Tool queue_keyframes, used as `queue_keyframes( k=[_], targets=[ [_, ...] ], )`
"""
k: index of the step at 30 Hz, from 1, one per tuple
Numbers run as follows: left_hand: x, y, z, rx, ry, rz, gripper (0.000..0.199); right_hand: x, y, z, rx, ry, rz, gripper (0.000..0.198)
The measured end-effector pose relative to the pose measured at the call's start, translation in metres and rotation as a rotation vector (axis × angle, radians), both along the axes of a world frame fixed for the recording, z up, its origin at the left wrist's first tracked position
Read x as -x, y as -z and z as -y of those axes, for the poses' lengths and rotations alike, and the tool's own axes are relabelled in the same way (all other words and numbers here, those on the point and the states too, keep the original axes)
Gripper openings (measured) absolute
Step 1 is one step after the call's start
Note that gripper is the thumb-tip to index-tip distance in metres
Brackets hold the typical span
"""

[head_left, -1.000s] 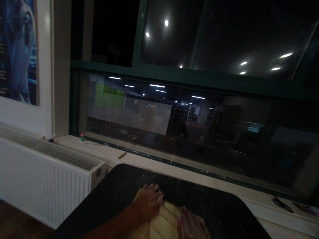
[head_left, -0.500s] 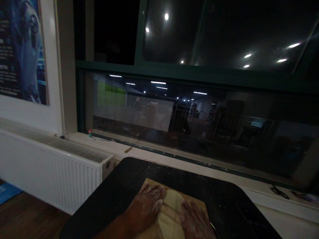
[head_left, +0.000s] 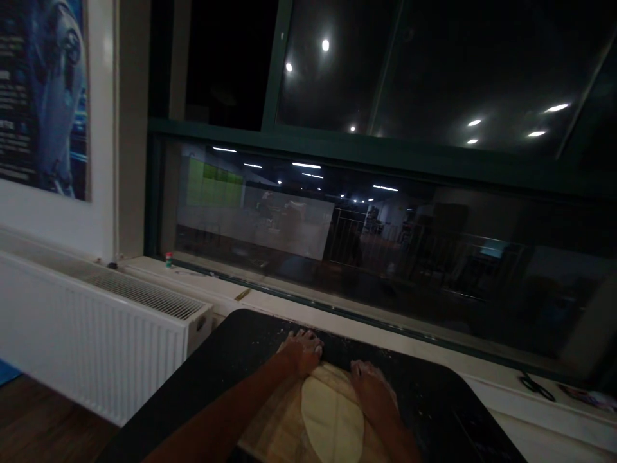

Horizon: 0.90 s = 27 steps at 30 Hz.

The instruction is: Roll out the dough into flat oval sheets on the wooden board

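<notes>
A flattened oval of pale dough [head_left: 332, 418] lies on a wooden board [head_left: 277, 424], its near end cut off by the frame. My left hand [head_left: 302, 352] is palm down at the board's far left corner, floury fingers spread and stretched forward. Beyond the dough on the right, my right hand [head_left: 373, 379] also lies palm down with fingers extended, dusted with flour. Between the hands runs a light wooden strip [head_left: 337, 373]; dimness hides whether it is a rolling pin or the board's edge. What lies under both palms is hidden.
The board rests on a black table [head_left: 202, 386] sprinkled with flour. A white radiator [head_left: 120, 334] stands at left. Behind the table, the windowsill [head_left: 289, 308] carries a small red-and-green container [head_left: 168, 259] and black-handled scissors [head_left: 536, 387]. A dark window rises above.
Both hands have slid forward, away from me, from beside the dough to the board's far end. More of the dough and both forearms now show. The view has shifted slightly.
</notes>
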<state>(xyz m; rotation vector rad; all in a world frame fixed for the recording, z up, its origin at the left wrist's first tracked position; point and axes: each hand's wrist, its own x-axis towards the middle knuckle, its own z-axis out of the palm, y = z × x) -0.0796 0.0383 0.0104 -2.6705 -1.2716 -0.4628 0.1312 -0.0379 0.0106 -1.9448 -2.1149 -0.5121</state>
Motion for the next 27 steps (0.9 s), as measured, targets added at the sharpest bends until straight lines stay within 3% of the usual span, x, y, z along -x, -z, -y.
queue_keyframes(
  k=[3,9,11,14,19,23,27],
  targets=[
    [0.01,0.006,0.027,-0.022,-0.027,0.055,0.037,0.001,0.016,0.022,-0.062,-0.032,0.097,0.04],
    [0.055,0.008,0.113,-0.081,0.122,0.22,0.038,-0.01,0.074,0.062,-0.317,-0.339,0.121,0.04],
    [0.069,0.005,0.136,-0.067,0.167,0.239,0.04,-0.01,0.088,0.072,-0.392,-0.351,0.067,0.041],
    [0.08,0.004,0.154,-0.036,0.183,0.242,0.042,-0.009,0.094,0.081,-0.396,-0.325,0.005,0.044],
    [0.067,0.011,0.135,-0.043,0.146,0.271,0.041,-0.011,0.066,0.066,-0.137,-0.359,0.076,0.044],
    [0.047,0.012,0.086,-0.064,0.091,0.15,0.038,0.003,0.03,0.034,0.099,-0.187,0.123,0.049],
    [0.037,0.007,0.051,-0.013,0.015,0.053,0.042,0.019,0.01,0.013,0.114,-0.07,0.111,0.051]
  ],
)
